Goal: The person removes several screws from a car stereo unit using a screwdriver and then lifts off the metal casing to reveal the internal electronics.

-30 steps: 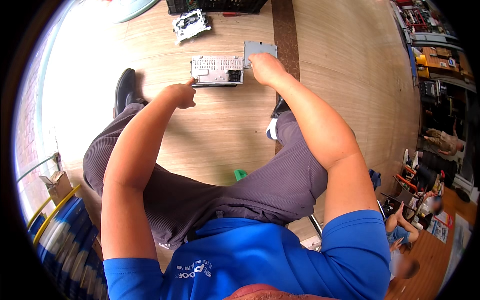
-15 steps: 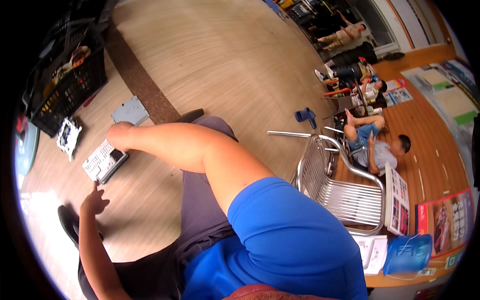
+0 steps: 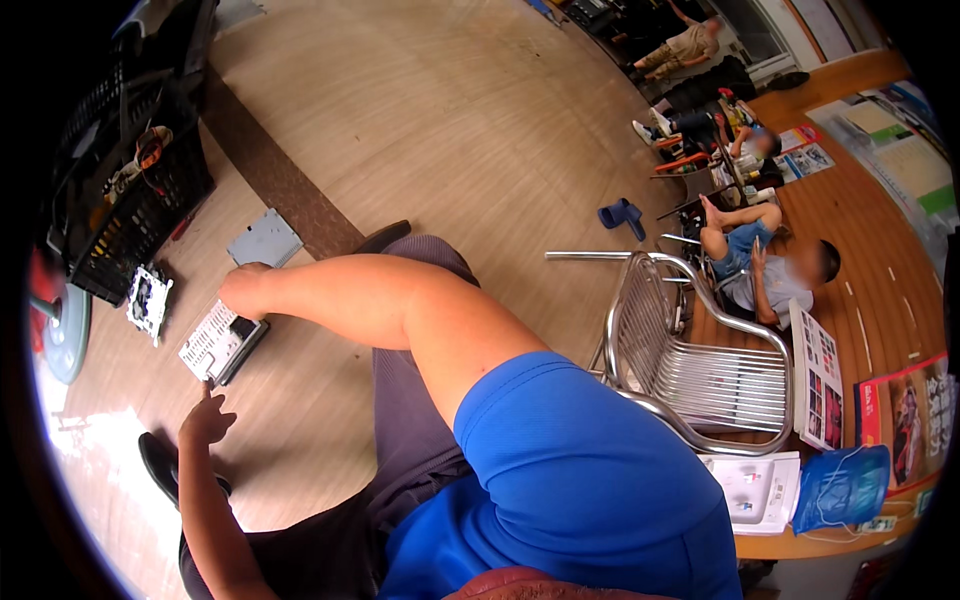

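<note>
Your left hand (image 3: 207,420) is loose, one finger at the metal box's (image 3: 207,342) near end; your right hand (image 3: 247,290) curls over the far end, but I can't tell its grip. The box, on the floor (image 3: 420,140), looks stiff, rather heavy, maybe slippery: hold its short ends. It runs near left to far right, holey side up.

The box (image 3: 207,345) has a metal face. The plate (image 3: 265,238) is smooth, matt metal; the chair (image 3: 730,387) is glossy metal.
</note>
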`<state>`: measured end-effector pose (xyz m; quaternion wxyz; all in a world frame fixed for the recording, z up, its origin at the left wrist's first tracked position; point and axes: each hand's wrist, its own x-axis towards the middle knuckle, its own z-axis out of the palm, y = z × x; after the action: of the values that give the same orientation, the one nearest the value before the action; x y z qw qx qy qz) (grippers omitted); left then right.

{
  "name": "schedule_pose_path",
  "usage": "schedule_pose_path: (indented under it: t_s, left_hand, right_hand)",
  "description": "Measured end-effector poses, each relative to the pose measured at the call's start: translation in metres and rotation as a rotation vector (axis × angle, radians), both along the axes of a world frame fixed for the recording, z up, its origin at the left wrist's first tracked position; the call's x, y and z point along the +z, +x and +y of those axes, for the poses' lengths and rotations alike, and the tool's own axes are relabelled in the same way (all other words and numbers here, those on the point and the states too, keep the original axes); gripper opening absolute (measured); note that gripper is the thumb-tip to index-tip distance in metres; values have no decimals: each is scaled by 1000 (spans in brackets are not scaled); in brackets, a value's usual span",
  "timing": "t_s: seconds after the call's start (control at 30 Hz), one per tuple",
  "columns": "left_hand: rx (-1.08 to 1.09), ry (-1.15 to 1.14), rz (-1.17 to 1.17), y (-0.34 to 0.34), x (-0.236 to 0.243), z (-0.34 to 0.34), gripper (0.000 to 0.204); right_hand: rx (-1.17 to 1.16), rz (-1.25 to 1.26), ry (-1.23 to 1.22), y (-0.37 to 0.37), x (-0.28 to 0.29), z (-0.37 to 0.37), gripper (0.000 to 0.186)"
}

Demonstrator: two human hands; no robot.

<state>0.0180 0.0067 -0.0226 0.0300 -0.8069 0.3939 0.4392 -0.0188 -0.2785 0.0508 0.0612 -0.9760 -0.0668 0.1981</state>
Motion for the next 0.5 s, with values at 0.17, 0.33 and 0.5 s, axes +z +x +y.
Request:
schedule_pose_path:
  t_s: [0.17,0.33,0.5]
  left_hand:
    - [29,1,-11,-5,13,-4,53]
    - [53,-20,-32,0,12,-2,50]
    - [82,-68,-64,1,10,-6,56]
  right_hand:
    - [21,9,5,0,5,1,24]
    - [25,15,23,1,13,3,24]
    - [-13,51,44,1,15,1,27]
